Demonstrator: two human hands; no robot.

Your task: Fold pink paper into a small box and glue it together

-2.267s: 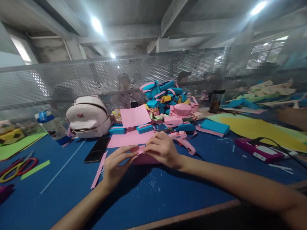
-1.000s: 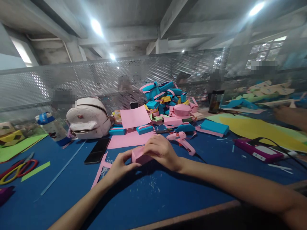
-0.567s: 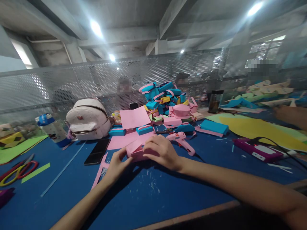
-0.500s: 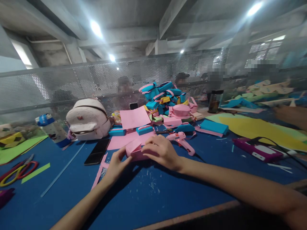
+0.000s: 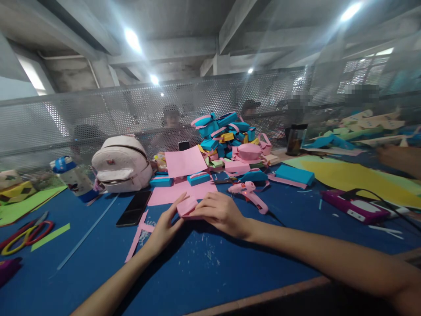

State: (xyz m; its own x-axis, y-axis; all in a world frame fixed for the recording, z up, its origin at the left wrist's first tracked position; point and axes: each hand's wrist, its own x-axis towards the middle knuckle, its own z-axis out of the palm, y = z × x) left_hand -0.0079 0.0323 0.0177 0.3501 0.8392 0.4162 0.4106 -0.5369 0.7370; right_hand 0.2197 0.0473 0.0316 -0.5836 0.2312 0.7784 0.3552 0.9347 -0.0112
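A small pink paper box [image 5: 187, 206] is between my hands, just above the blue table. My left hand [image 5: 167, 224] grips its left end with fingers and thumb. From the right, my right hand [image 5: 223, 213] closes over the other end, hiding much of it. Beyond the box lies a flat pink sheet [image 5: 164, 195]. A pink hot glue gun [image 5: 249, 195] rests on its side just past my right hand, a small red light on its body. Pink paper strips [image 5: 135, 240] lie left of my left hand.
Behind is a heap of blue and pink paper pieces [image 5: 226, 131]. On the left are a black phone [image 5: 134, 209], a pale backpack [image 5: 123, 164], a bottle [image 5: 74, 180] and scissors [image 5: 31, 235]. A purple device with a cable [image 5: 353, 206] lies right.
The raised flap on the pink box now lies down, and the box is turned a little. My left fingers have shifted to its far left edge; my right hand has moved slightly.
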